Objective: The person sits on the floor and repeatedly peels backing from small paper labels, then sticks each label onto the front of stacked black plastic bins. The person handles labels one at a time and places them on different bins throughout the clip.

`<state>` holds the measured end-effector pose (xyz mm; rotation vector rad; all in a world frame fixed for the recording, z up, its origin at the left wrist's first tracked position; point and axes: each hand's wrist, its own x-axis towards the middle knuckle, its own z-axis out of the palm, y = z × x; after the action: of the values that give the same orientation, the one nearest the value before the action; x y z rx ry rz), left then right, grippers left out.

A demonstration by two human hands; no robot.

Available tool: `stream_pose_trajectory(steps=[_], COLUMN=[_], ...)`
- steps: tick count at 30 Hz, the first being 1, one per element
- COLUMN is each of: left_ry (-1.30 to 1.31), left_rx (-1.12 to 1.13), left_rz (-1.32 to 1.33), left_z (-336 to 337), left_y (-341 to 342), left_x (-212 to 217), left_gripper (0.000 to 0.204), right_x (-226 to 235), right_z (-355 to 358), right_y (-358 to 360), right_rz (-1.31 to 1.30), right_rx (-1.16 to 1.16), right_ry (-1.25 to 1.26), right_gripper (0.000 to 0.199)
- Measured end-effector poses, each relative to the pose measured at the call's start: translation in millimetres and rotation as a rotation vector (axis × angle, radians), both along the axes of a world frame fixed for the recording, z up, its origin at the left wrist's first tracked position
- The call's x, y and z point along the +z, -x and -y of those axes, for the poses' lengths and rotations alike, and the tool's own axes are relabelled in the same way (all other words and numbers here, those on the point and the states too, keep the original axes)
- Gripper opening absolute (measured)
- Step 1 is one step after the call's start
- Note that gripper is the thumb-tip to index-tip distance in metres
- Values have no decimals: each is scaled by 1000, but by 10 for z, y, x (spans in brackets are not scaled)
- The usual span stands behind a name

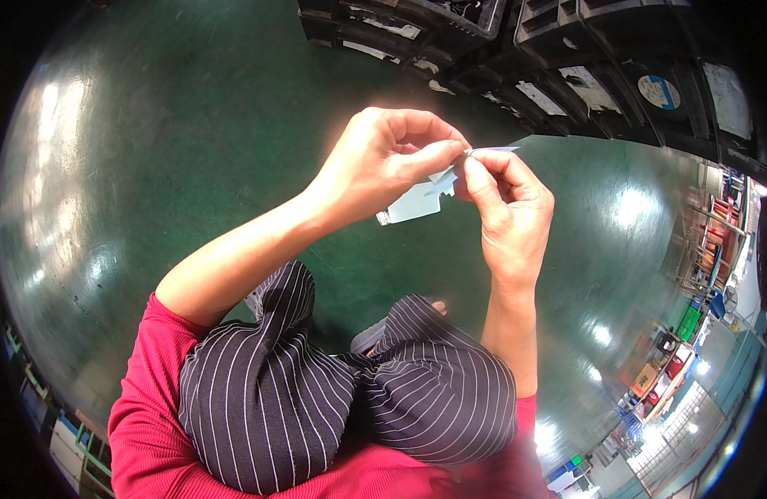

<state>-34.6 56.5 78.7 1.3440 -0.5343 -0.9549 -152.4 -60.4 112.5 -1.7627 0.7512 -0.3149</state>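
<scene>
In front of me both hands are raised with their fingertips meeting. My left hand [379, 154] pinches at the thin pale blue sheet [416, 204], thumb against forefinger. From the other side my right hand [512, 195] pinches at the same spot. The sheet hangs below the fingers, with a jagged right edge and a dark-marked lower left corner. A narrow pale point [497, 150] sticks out to the right above my right forefinger. Whether it belongs to the same piece I cannot tell, because the fingers hide the middle.
Stacked black crates [566, 75] with worn pale labels stand at the far right. Green floor [192, 125] reflects light around me. Shelving with red items [716, 229] and a brown box [643, 380] are along the right side. My bent knees [267, 382] are below my hands.
</scene>
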Motion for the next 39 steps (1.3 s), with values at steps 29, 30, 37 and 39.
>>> stream_pose_trajectory(steps=[29, 30, 37, 39], left_ry=[31, 6, -88, -108], left_rx=[33, 9, 73, 94], left_rz=[419, 317, -28, -56], left_z=[17, 19, -23, -67], left_y=[-23, -34, -384, -501], left_x=[-17, -31, -328, -436], left_gripper=[13, 14, 20, 20], right_x=[-5, -10, -365, -698], right_z=[3, 9, 275, 406], right_y=[-22, -23, 32, 106], right_rz=[-75, -78, -169, -218], right_rx=[11, 17, 113, 128], right_ry=[0, 6, -182, -294], right_gripper=[13, 13, 18, 21])
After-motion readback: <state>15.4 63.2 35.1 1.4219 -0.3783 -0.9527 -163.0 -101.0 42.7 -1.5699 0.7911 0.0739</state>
